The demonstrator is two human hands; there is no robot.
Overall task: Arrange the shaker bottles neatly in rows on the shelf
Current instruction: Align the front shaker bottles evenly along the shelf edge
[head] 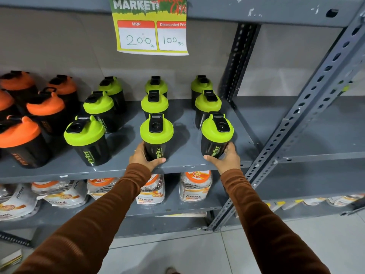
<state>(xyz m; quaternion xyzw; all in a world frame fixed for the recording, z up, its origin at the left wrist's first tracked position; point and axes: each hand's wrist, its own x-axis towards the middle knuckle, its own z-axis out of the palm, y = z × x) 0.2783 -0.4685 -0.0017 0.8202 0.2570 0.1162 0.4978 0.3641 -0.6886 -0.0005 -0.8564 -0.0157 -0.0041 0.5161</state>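
- The near middle bottle (156,137) is being grasped low on its body by the left hand (145,157), thumb across the front.
- The near right bottle (216,135) is being grasped the same way by the right hand (225,158).
- Both bottles are being kept upright, long axes vertical, at the near edge of the shelf (185,133), each heading a column of green-lidded bottles running far.
- The left green column (85,139) is slanting leftward; alignment against it is probably being judged next, the left hand being nearer.

Both arms in long rust-brown ribbed knit sleeves (256,210), snug to wrists; small ring on left hand (145,158) finger.
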